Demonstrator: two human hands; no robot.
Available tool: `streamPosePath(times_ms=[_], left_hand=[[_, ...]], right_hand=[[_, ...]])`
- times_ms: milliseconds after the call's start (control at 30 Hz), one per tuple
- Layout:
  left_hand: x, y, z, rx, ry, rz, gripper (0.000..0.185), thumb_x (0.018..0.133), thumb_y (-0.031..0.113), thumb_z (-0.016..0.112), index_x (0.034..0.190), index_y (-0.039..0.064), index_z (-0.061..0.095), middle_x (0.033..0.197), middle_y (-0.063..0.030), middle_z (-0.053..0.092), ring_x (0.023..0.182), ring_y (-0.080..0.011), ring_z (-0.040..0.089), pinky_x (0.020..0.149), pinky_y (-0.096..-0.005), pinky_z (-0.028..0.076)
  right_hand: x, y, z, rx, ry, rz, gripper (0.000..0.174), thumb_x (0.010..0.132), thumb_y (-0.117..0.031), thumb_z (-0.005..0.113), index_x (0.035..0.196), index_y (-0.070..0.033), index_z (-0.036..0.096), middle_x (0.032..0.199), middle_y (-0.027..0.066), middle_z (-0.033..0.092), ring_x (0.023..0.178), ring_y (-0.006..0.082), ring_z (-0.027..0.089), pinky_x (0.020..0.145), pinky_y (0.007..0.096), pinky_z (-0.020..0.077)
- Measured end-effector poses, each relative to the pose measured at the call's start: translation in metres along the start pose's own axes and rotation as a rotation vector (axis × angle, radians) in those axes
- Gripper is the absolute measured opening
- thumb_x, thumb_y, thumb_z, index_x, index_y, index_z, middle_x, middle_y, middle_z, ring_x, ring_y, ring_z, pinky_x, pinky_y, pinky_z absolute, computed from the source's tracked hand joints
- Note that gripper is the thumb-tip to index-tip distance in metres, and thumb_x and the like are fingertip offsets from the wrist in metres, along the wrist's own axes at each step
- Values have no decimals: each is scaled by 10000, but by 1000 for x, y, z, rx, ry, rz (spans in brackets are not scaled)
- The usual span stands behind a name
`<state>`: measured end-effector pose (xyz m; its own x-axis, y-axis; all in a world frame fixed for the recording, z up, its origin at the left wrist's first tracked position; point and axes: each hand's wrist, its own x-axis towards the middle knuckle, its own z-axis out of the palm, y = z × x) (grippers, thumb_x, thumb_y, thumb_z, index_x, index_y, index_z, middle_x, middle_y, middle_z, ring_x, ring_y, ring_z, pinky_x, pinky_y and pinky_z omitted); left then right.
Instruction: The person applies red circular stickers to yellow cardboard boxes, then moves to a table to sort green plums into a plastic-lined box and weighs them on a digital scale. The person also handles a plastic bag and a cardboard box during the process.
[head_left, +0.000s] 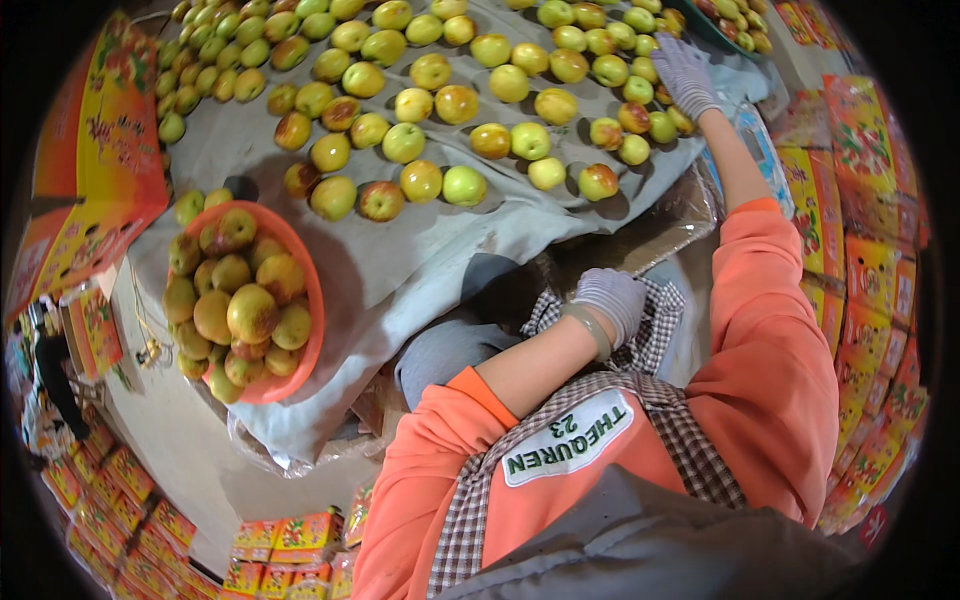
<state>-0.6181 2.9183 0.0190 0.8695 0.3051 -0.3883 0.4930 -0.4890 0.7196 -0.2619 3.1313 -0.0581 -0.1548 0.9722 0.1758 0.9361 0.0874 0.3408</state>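
Observation:
My right hand (684, 75), in a striped knit glove, reaches to the right side of a cloth-covered table (420, 262). It lies palm down against a cluster of green and reddish jujubes (637, 90); whether the fingers hold one is hidden. More jujubes (456, 104) lie spread over the grey cloth, some singly, some bunched at the far left. Low over my lap is my gloved left hand (611, 298), bent at the checked apron (660, 315), its fingers mostly hidden. A bangle circles that wrist. An orange plastic basin (311, 341) heaped with jujubes stands at the table's left.
A green basin (709, 34) of jujubes sits at the far right. Printed cardboard boxes (874, 255) are stacked on the right, with more boxes (135, 525) at lower left. An upright open carton (97, 165) borders the table's left. Cords (146, 349) lie on the floor.

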Motion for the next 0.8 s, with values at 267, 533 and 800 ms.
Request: streamPosePath(times_ms=[267,533,800], left_hand=[[0,-3,6,13,-2,4,261,807,257,521,971,82,623,938,-143,635,886,-306,619,749,-411,492],[4,-1,2,40,-120,7,292,797,290,538,982,76,612,972,-152,618,915,-301,606,755,-401,494],[10,-3,4,21,-69,9,310,809,331,520,956,68,591,937,-164,610,870,-311,603,725,-415,491]], right_hand=[[-65,-90,-96,407,-57,-367,436,910,-314,471,1297,-118,439,1366,114,396,1283,272,345,1104,443,157],[54,20,0,248,73,156,433,918,-332,374,1262,-79,440,1290,160,437,1177,340,413,999,411,315],[63,-141,-127,85,-99,-94,394,911,-301,391,1226,-84,481,1250,149,481,1179,308,434,981,421,336]])
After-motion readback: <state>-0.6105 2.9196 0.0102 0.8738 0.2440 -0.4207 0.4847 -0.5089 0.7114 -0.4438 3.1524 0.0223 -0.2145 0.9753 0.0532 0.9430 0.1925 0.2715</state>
